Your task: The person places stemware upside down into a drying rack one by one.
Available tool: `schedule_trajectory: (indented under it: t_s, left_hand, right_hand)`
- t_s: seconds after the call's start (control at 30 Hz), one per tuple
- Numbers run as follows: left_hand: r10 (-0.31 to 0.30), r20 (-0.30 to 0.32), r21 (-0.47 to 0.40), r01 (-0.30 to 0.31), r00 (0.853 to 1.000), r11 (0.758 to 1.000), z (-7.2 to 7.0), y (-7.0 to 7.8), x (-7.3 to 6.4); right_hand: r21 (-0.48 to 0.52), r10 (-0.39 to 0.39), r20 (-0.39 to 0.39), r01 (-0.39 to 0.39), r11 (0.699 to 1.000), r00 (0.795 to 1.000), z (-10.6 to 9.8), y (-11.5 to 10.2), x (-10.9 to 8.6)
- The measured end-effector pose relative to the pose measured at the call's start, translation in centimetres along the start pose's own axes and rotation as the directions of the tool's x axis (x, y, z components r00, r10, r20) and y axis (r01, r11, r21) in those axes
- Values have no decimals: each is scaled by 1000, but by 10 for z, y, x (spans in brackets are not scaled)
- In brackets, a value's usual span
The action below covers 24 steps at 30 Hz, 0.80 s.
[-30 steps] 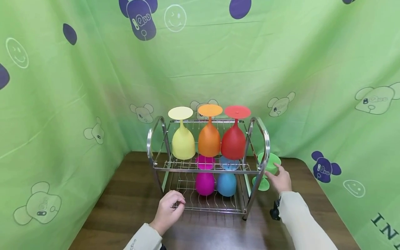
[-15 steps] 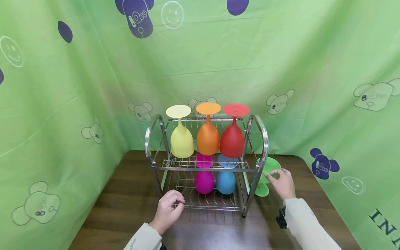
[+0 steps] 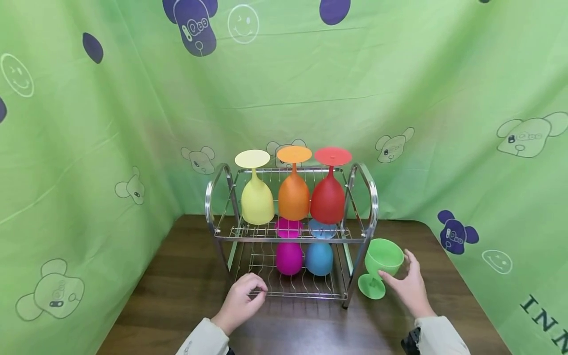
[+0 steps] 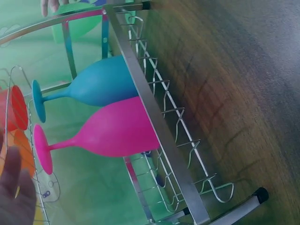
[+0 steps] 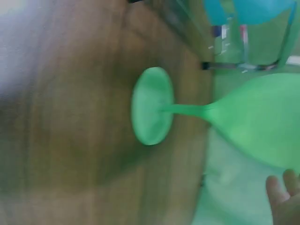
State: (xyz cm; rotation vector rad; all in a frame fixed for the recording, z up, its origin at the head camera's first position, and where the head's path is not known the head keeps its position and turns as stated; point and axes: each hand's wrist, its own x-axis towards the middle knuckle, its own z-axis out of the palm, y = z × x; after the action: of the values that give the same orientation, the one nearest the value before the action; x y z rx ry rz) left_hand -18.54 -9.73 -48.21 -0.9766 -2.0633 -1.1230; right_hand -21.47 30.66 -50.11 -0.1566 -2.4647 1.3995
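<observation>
A green plastic wine glass (image 3: 384, 258) is at the right of the rack, bowl up and tilted, its foot toward the lower left. My right hand (image 3: 410, 286) holds it by the bowl, thumb on the near side and fingers on the right. In the right wrist view, the glass's foot (image 5: 152, 107) shows over the tabletop, with fingertips beside the bowl. My left hand (image 3: 241, 301) hovers by the rack's front edge, loosely curled with nothing in it. The two-tier metal rack (image 3: 293, 240) carries upside-down yellow (image 3: 257, 203), orange (image 3: 293, 199) and red (image 3: 328, 201) glasses on top.
On the lower tier, magenta (image 3: 289, 259) and blue (image 3: 319, 259) glasses stand upside down. The rack sits on a dark wooden table (image 3: 177, 301). Green printed cloth (image 3: 284, 74) hangs behind and along both sides.
My right hand has brought the green wine glass from beside the rack's back right toward the front right. My left hand has barely moved.
</observation>
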Motion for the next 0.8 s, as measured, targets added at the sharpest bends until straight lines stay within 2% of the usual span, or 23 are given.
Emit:
schedule_trajectory:
  t_s: [0.07, 0.17, 0.33, 0.47, 0.6, 0.8]
  left_hand:
    - [-47, 96, 20, 45, 994, 999, 0, 3, -1]
    - [-118, 207, 44, 111, 971, 993, -1, 7, -1]
    - [-200, 299, 75, 186, 933, 980, -3, 9, -1]
    - [-190, 353, 99, 166, 916, 981, -1, 6, -1]
    - [-143, 377, 108, 110, 915, 988, 2, 5, 2]
    - [-157, 396, 132, 113, 905, 985, 3, 5, 17]
  right_hand:
    - [96, 53, 20, -54, 994, 998, 4, 7, 2]
    - [155, 96, 24, -98, 983, 995, 13, 18, 7]
    - [213, 79, -15, -74, 974, 997, 32, 31, 12]
    - [219, 90, -69, -73, 973, 994, 44, 35, 9]
    - [180, 134, -102, -114, 977, 986, 46, 35, 4]
    - [183, 123, -118, -100, 978, 985, 36, 28, 2]
